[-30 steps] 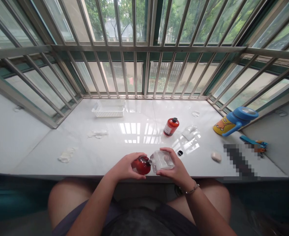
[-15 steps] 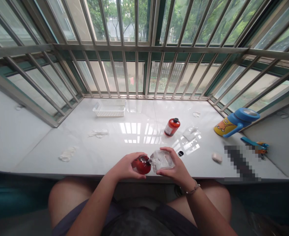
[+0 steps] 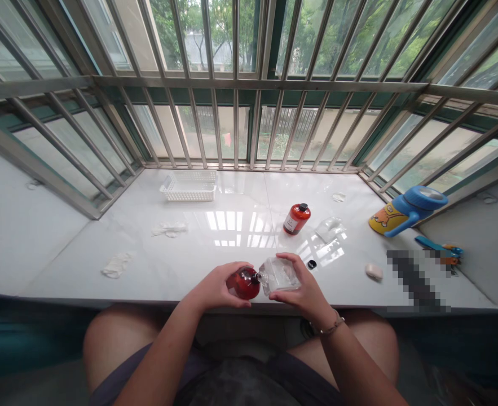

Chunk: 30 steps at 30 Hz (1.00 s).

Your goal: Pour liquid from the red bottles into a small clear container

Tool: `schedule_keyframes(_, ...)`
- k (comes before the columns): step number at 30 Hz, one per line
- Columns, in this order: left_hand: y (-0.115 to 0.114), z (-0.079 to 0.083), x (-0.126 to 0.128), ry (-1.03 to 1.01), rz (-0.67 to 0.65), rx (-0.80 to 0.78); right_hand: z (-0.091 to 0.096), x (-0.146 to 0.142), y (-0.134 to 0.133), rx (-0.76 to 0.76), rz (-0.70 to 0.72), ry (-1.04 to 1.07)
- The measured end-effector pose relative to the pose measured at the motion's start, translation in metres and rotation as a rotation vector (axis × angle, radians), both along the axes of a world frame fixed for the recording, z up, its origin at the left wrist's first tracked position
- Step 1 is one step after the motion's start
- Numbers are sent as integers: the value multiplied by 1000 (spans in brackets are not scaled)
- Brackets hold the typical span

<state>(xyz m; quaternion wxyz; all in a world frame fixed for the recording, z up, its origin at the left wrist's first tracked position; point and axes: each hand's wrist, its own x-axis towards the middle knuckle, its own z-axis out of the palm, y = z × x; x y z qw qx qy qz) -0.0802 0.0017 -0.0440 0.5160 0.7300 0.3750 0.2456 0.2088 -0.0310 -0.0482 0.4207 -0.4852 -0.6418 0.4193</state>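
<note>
At the near edge of the tabletop [image 3: 147, 273], the two hands work side by side in front of the seated person. The left hand [image 3: 215, 286] grasps a red bottle [image 3: 246, 283], fingers on its far side and thumb on its near side. The right hand [image 3: 307, 288] grips a clear bottle [image 3: 280, 276] around its body in the same way.

Critical alignment: neck to neck. The red bottle leans with its neck to the right; the clear bottle lies roughly level across the view, its neck to the left. The necks meet or nearly meet between the hands; from here, rim contact cannot be confirmed, nor which mouth is higher.

Just beyond the right hand, and nearer to it than to the left, lies a small black cap [image 3: 312, 264]. Farther out, a second red bottle [image 3: 296, 220] stands upright, black-topped, untouched.
</note>
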Motion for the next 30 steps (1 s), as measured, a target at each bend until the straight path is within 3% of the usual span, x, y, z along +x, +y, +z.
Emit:
schedule_keyframes(21, 1, 1, 0, 10, 5, 0, -3, 1, 1, 117, -37, -75)
schedule_keyframes(30, 1, 2, 0, -12, -1, -13, -2, 0, 1, 102, -7, -32)
